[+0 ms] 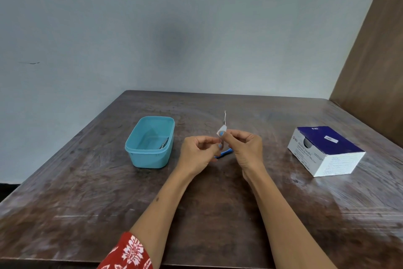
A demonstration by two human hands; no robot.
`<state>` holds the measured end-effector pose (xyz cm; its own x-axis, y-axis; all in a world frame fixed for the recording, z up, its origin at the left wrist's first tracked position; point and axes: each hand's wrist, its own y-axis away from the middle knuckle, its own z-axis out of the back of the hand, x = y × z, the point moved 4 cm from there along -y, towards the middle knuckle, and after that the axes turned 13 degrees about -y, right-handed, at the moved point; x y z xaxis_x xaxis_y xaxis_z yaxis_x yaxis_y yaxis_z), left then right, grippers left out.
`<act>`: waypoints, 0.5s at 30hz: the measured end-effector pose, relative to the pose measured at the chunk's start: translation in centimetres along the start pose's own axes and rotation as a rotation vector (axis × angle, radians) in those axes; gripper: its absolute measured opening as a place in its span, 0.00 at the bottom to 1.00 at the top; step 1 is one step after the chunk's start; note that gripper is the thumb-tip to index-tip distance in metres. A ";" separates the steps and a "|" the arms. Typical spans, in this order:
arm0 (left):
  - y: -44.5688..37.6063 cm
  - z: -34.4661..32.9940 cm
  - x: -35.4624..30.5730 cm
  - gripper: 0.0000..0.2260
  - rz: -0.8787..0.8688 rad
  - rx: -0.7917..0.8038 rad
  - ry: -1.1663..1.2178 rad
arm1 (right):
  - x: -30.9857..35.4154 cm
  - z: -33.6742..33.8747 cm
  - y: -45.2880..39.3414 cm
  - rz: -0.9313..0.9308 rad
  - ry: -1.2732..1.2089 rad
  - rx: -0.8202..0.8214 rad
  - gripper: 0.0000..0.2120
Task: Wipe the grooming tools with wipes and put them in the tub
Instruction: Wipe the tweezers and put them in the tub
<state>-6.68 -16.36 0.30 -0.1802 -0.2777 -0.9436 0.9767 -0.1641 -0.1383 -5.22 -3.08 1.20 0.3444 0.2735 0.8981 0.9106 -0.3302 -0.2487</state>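
1. Left hand [200, 151] pinching the low end of a thin metal tool [224, 116] — probably to steady it
2. Right hand [244, 146] pinching a white wipe [220, 131] around the shaft, for wiping
3. Blue tool [224, 152] on table [87, 192], beneath hands
4. Teal tub [139, 157] left — one metal tool [164, 143] inside
5. Swab box [327, 151] right

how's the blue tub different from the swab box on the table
The tub is light blue plastic with rounded corners; the swab box is white and dark blue card with square edges and print. The tub is open on top with a metal tool inside; the box's contents are hidden. The tub sits left of the hands, the box right. Both rest on the table.
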 end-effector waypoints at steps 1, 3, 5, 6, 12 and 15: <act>0.0 0.2 0.0 0.08 -0.006 -0.038 -0.005 | 0.1 0.0 0.0 0.014 0.009 0.007 0.07; -0.2 0.5 -0.1 0.12 -0.012 -0.101 0.027 | 0.1 0.0 0.0 0.033 0.048 0.036 0.06; -0.3 0.6 -0.2 0.14 -0.016 -0.128 0.066 | 0.1 -0.3 0.2 0.045 0.120 0.074 0.05; -0.3 0.7 -0.3 0.14 -0.016 -0.130 0.086 | 0.1 -0.5 0.3 0.048 0.158 0.096 0.06; -0.5 0.7 -0.2 0.11 0.000 -0.123 0.182 | -0.2 -0.9 0.4 0.016 0.232 0.222 0.09; -0.6 0.9 -0.2 0.13 0.043 -0.140 0.278 | -0.7 -0.8 0.3 -0.059 0.300 0.279 0.09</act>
<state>-7.33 -17.08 0.85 -0.1181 -0.0088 -0.9930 0.9928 -0.0208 -0.1179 -5.38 -4.08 0.76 0.2452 -0.0049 0.9695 0.9680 -0.0534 -0.2451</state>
